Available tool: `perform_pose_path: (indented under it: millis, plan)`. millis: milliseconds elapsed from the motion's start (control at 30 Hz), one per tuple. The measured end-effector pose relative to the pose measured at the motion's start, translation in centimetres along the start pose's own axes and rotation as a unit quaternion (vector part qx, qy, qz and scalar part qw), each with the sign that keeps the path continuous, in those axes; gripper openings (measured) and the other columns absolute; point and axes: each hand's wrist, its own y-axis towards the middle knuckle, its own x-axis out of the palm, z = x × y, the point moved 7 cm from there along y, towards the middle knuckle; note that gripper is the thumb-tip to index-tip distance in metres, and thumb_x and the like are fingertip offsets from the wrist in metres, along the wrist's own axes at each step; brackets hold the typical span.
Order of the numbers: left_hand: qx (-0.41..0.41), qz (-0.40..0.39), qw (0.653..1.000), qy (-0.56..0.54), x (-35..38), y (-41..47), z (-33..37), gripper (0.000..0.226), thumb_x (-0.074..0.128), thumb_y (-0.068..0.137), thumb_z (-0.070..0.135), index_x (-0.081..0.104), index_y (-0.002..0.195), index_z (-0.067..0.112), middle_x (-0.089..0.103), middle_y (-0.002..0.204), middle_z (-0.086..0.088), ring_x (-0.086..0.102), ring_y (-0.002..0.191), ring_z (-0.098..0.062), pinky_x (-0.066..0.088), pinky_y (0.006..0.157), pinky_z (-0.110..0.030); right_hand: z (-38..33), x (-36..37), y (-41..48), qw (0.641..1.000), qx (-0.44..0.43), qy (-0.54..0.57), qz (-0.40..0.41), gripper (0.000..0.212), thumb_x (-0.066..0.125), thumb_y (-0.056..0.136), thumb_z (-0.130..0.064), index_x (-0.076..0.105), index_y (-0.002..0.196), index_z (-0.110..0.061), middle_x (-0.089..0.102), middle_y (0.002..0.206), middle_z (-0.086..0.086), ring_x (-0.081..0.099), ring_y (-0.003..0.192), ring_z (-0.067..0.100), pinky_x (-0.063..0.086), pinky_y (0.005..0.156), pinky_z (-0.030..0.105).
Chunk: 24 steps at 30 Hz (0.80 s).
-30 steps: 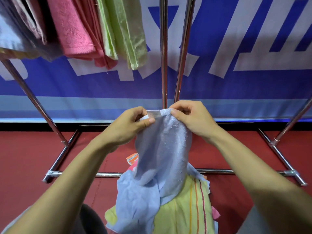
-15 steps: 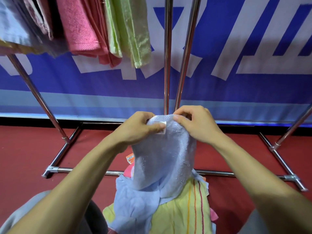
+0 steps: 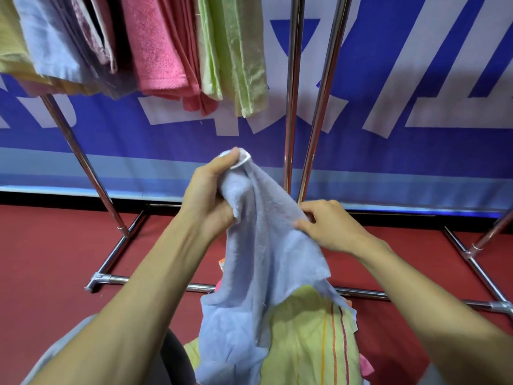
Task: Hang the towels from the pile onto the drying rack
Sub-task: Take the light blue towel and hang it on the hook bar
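A light blue towel hangs between my hands above the pile, its lower part still draped over the pile. My left hand grips the towel's top corner, where a white label shows. My right hand pinches the towel's right edge lower down. On top of the pile lies a yellow-green towel with orange and red stripes. The chrome drying rack stands right behind, and several hung towels fill its upper left: pink, green, blue and yellow ones.
The rack's base bars run across the red floor in front of me, and slanted legs rise at left and right. Behind the rack is a blue and white banner. No towels hang on the rack's right side.
My left hand has risen and moved left with the towel's corner. My right hand has slid down and right along the edge, spreading the towel. The view has tilted slightly upward.
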Motion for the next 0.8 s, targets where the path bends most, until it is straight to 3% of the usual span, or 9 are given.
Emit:
perform_pose_path:
  millis: [100, 233, 333, 400, 467, 533, 600, 700, 800]
  plan:
    - [0.019, 0.047, 0.996, -0.069, -1.7, 0.6, 1.4, 0.010, 0.061, 0.087, 0.020, 0.055, 0.093, 0.014, 0.054, 0.087, -0.003, 0.051, 0.100, -0.022, 0.039, 0.106, -0.037, 0.6, 1.4, 0.1, 0.999, 0.011, -0.024, -0.047, 0.014, 0.062, 0.083, -0.023, 0.059, 0.071, -0.017, 0.066, 0.073, 0.006, 0.056, 0.072, 0.024, 0.045, 0.065, 0.037]
    - [0.056, 0.099, 0.990, -0.083, -3.3, 0.2, 2.8, 0.013, 0.057, 0.091, 0.018, 0.062, 0.080, 0.011, 0.058, 0.075, 0.000, 0.057, 0.077, -0.015, 0.043, 0.098, -0.031, 1.8, 2.7, -0.1, 0.993, 0.049, -0.025, -0.105, 0.013, 0.062, 0.083, -0.013, 0.059, 0.071, -0.013, 0.064, 0.068, 0.009, 0.057, 0.065, 0.022, 0.041, 0.057, 0.029]
    - [0.067, 0.146, 0.985, -0.062, -4.7, 0.2, 3.3, 0.021, 0.054, 0.092, 0.017, 0.060, 0.072, 0.012, 0.054, 0.069, 0.000, 0.054, 0.068, -0.015, 0.045, 0.088, -0.034, 1.9, 2.7, -0.6, 0.964, 0.129, 0.202, -0.115, 0.016, 0.055, 0.092, -0.001, 0.057, 0.078, -0.008, 0.060, 0.067, 0.011, 0.063, 0.056, 0.017, 0.055, 0.055, 0.028]
    - [0.073, 0.188, 0.979, 0.016, -5.5, 0.2, 3.4, 0.016, 0.059, 0.087, 0.012, 0.059, 0.071, 0.014, 0.054, 0.071, -0.004, 0.055, 0.071, -0.021, 0.050, 0.084, -0.037, 0.9, 1.8, -0.9, 0.914, 0.151, 0.360, -0.112, 0.016, 0.054, 0.093, 0.000, 0.058, 0.079, -0.004, 0.058, 0.065, 0.010, 0.060, 0.051, 0.012, 0.055, 0.050, 0.023]
    - [0.100, 0.216, 0.957, 0.164, -5.3, 0.1, 3.4, 0.014, 0.063, 0.080, 0.005, 0.058, 0.070, 0.014, 0.055, 0.069, -0.005, 0.055, 0.066, -0.020, 0.052, 0.069, -0.031, -0.3, 0.3, -1.0, 0.858, 0.151, 0.484, -0.087, 0.012, 0.055, 0.093, -0.002, 0.062, 0.083, -0.003, 0.059, 0.065, 0.006, 0.057, 0.054, 0.010, 0.052, 0.049, 0.019]
    - [0.131, 0.176, 0.916, 0.337, -3.7, 0.1, 2.3, 0.012, 0.065, 0.078, 0.006, 0.057, 0.074, 0.013, 0.054, 0.066, -0.002, 0.052, 0.059, -0.015, 0.045, 0.055, -0.022, -0.5, -1.2, -0.9, 0.801, 0.153, 0.578, -0.025, 0.008, 0.056, 0.092, -0.004, 0.064, 0.090, -0.004, 0.060, 0.070, 0.006, 0.057, 0.060, 0.012, 0.052, 0.052, 0.020]
    - [0.086, 0.093, 0.886, 0.445, -2.1, 0.3, -0.8, 0.012, 0.069, 0.074, 0.010, 0.057, 0.077, 0.012, 0.056, 0.067, -0.002, 0.050, 0.060, -0.014, 0.041, 0.054, -0.022, 0.1, -1.9, -0.9, 0.769, 0.164, 0.618, 0.032, 0.009, 0.056, 0.091, -0.004, 0.065, 0.089, -0.006, 0.063, 0.073, 0.006, 0.058, 0.065, 0.014, 0.053, 0.055, 0.022]
    - [-0.022, 0.033, 0.898, 0.438, -1.6, 0.3, -4.8, 0.009, 0.067, 0.077, 0.007, 0.060, 0.081, 0.010, 0.060, 0.075, -0.009, 0.055, 0.069, -0.019, 0.044, 0.063, -0.026, 0.5, -1.6, -1.1, 0.807, 0.178, 0.561, 0.050, 0.010, 0.058, 0.091, -0.006, 0.068, 0.088, -0.007, 0.061, 0.077, 0.007, 0.058, 0.068, 0.014, 0.051, 0.059, 0.022]
    - [-0.038, 0.074, 0.903, 0.421, -2.0, 1.0, -5.3, 0.010, 0.061, 0.081, 0.004, 0.058, 0.077, 0.011, 0.057, 0.072, -0.009, 0.052, 0.064, -0.020, 0.039, 0.059, -0.024, 0.2, -1.6, -1.2, 0.865, 0.162, 0.474, 0.044, 0.012, 0.058, 0.090, -0.005, 0.070, 0.090, -0.005, 0.057, 0.077, 0.008, 0.055, 0.069, 0.014, 0.051, 0.055, 0.019]
